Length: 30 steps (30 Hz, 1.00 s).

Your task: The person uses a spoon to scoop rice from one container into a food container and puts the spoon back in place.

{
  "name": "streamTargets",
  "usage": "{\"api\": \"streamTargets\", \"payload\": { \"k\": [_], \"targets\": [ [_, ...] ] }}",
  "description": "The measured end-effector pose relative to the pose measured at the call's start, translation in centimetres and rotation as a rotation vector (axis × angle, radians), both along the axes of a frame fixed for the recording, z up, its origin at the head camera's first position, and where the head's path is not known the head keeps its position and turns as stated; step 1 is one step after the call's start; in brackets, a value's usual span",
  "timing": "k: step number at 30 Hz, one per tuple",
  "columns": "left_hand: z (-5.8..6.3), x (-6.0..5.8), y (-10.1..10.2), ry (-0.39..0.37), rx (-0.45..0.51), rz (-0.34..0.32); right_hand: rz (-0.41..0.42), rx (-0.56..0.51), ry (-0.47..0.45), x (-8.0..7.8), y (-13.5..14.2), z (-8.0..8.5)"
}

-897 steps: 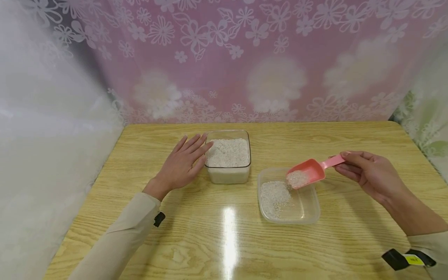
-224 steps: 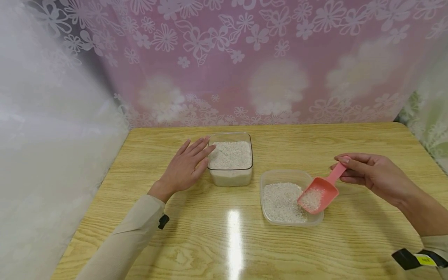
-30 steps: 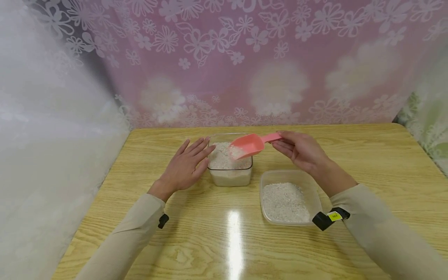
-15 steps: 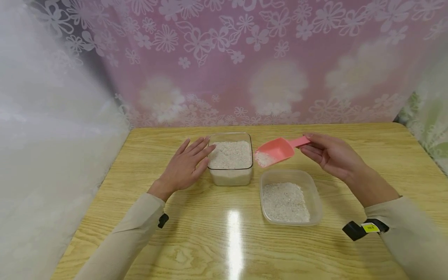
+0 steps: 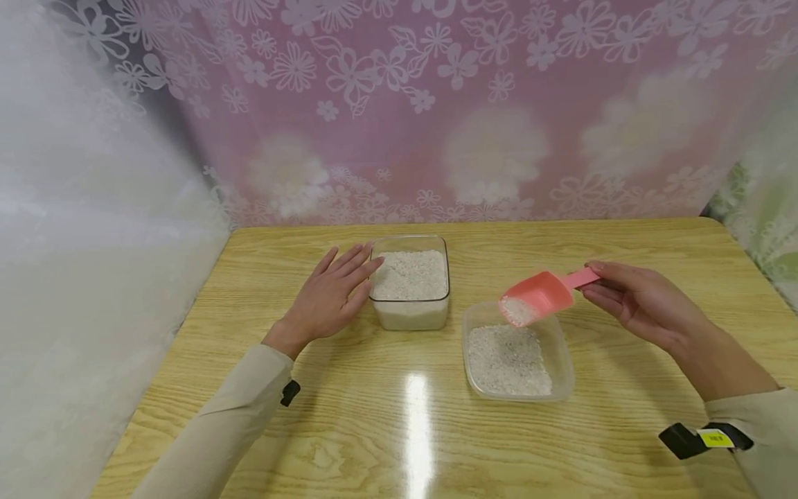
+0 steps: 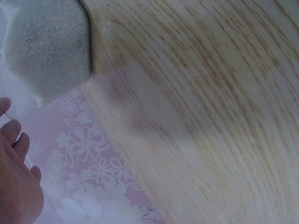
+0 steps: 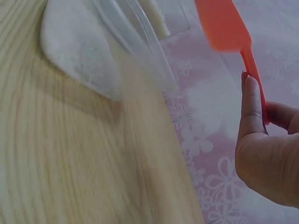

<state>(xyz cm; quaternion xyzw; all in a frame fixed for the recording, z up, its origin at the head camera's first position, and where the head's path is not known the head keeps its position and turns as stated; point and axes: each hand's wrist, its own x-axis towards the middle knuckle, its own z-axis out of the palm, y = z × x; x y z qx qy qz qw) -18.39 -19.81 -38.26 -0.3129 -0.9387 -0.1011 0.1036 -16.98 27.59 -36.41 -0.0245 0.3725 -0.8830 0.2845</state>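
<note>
My right hand (image 5: 648,305) pinches the handle of a pink scoop (image 5: 548,292), which carries a little rice (image 5: 519,310) at its lip. The scoop hangs tilted over the back of a clear plastic container (image 5: 561,367), where more rice (image 5: 508,360) covers most of the bottom. In the right wrist view thumb and fingers grip the scoop's handle (image 7: 252,70). My left hand (image 5: 324,298) lies with straight fingers against the left rim of a taller clear box (image 5: 411,315); that box holds a deep fill of rice (image 5: 411,274).
Both containers stand on a wood-grain table (image 5: 349,416), the box left of and behind the container. A pink flowered curtain (image 5: 386,138) hangs beyond the table's back edge, and a pale sheet (image 5: 112,208) hangs on the left.
Over the last second the scoop with rice has moved from above the box, rightward and toward me, to above the container. Rice there is more than thirty seconds back. The left hand stays put.
</note>
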Motion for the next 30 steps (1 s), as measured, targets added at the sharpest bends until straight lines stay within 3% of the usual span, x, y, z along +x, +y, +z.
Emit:
{"api": "streamTargets", "payload": {
  "k": [12, 22, 30],
  "targets": [
    [-0.1, 0.1, 0.0, -0.001, 0.008, -0.004, 0.054, 0.02, 0.021, 1.0, 1.9, -1.8],
    [-0.1, 0.0, 0.1, -0.016, 0.01, -0.002, 0.041, 0.028, 0.059, 1.7, 3.1, -2.9],
    [-0.1, 0.0, 0.1, -0.022, 0.015, 0.003, 0.016, 0.088, 0.079, 2.0, 3.5, -2.8]
  ]
}}
